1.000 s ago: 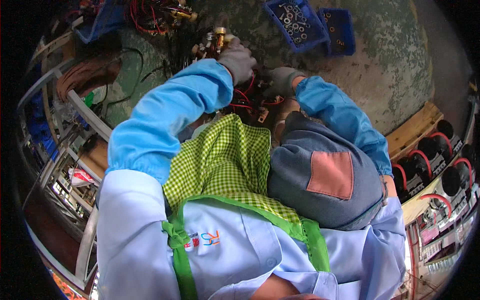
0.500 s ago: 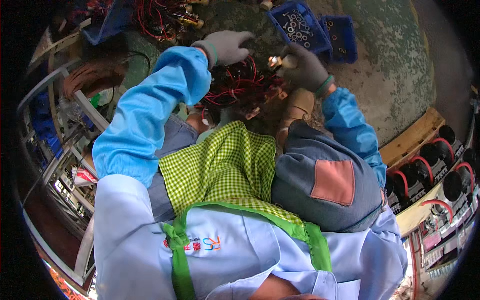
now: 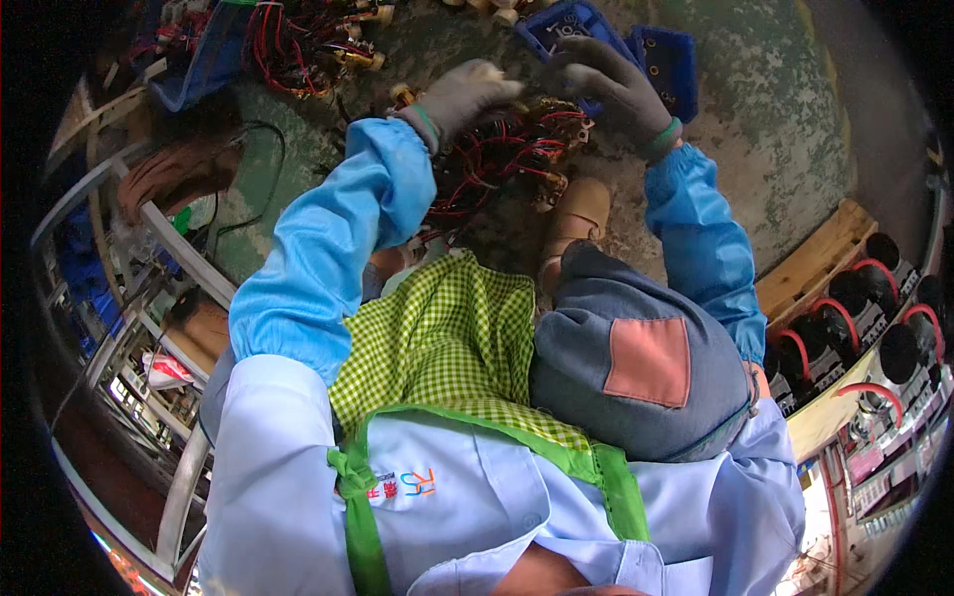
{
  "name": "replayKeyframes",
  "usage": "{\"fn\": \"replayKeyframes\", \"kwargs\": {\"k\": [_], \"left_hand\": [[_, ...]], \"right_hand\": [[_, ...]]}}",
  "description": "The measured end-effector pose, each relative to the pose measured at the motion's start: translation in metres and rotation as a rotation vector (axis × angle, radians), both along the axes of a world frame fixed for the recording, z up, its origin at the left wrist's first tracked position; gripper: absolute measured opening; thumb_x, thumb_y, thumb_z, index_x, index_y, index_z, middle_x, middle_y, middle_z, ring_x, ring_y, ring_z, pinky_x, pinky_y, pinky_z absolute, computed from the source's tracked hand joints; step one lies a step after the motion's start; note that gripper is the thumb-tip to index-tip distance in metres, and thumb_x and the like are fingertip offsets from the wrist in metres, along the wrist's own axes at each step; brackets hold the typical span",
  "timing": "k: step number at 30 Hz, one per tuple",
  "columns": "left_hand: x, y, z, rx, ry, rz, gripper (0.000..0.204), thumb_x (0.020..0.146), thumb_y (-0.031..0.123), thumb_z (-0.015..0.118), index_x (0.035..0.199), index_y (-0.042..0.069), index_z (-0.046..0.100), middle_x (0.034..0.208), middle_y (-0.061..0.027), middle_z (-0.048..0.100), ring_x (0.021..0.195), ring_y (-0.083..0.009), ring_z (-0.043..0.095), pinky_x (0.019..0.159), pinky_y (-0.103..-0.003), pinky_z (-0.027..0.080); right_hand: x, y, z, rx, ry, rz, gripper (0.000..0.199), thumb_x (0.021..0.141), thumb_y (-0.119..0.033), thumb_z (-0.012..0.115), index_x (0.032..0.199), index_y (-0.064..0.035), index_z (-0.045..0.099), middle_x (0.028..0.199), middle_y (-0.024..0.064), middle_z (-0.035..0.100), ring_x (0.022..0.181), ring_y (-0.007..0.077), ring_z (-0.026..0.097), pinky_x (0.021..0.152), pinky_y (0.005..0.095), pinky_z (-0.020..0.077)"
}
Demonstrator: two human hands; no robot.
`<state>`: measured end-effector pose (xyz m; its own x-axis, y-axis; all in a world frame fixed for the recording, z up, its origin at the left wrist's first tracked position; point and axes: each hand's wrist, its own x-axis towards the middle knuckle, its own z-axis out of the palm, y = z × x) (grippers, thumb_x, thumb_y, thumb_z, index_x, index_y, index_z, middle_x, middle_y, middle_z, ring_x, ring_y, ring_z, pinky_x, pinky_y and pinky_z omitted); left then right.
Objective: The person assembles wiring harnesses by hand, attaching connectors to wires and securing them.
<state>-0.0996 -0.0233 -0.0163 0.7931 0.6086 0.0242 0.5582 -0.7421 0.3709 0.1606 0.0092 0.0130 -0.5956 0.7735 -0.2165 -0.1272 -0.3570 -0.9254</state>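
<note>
Wires (image 3: 487, 164) lie on floor (image 3: 735, 129) below L. hand (image 3: 452, 99); can't tell if its grip pinches anything. R. hand (image 3: 624, 94), grip spread, partly hides blue tray (image 3: 534, 40).

Worn green floor (image 3: 760, 94), apparently metal rack (image 3: 187, 248).

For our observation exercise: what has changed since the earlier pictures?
The right gloved hand has moved forward, now overlapping the larger blue bin in view; the brass-coloured fitting seen in it half a second ago no longer shows there. The left gloved hand remains by the wire bundle. The bin stayed put.
</note>
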Motion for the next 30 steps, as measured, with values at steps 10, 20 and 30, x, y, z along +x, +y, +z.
{"fn": "replayKeyframes", "kwargs": {"k": [10,20,30], "left_hand": [[0.024,-0.002,0.036,-1.136,-0.690,1.021,0.031,0.083,0.018,0.062,0.109,0.006,0.051,0.108,-0.0140,0.050,0.102,-0.0251,0.053,0.087,-0.035,0.050],[0.067,0.012,0.008,-1.231,-1.050,0.706,0.022,0.074,0.007,0.057,0.093,0.007,0.048,0.087,-0.0043,0.047,0.080,-0.0173,0.049,0.071,-0.034,0.045],[0.084,0.035,0.015,-0.651,-0.154,0.502,0.047,0.083,0.019,0.061,0.125,0.009,0.044,0.118,-0.0159,0.051,0.105,-0.0301,0.054,0.091,-0.042,0.046]], "right_hand": [[0.005,-0.026,-0.031,0.457,-0.724,0.001,0.046,0.087,-0.046,0.052,0.115,-0.0098,0.056,0.111,0.0152,0.056,0.098,0.0346,0.056,0.081,0.0462,0.0477],[-0.001,-0.012,-0.043,-0.102,-0.323,0.012,0.058,0.085,-0.046,0.056,0.126,-0.0052,0.048,0.119,0.0155,0.053,0.107,0.0292,0.052,0.090,0.0430,0.0447],[0.004,-0.013,-0.054,0.098,-0.659,-0.165,0.037,0.085,-0.028,0.061,0.113,-0.0052,0.058,0.108,0.0154,0.060,0.097,0.0272,0.059,0.082,0.0367,0.0502]]}}
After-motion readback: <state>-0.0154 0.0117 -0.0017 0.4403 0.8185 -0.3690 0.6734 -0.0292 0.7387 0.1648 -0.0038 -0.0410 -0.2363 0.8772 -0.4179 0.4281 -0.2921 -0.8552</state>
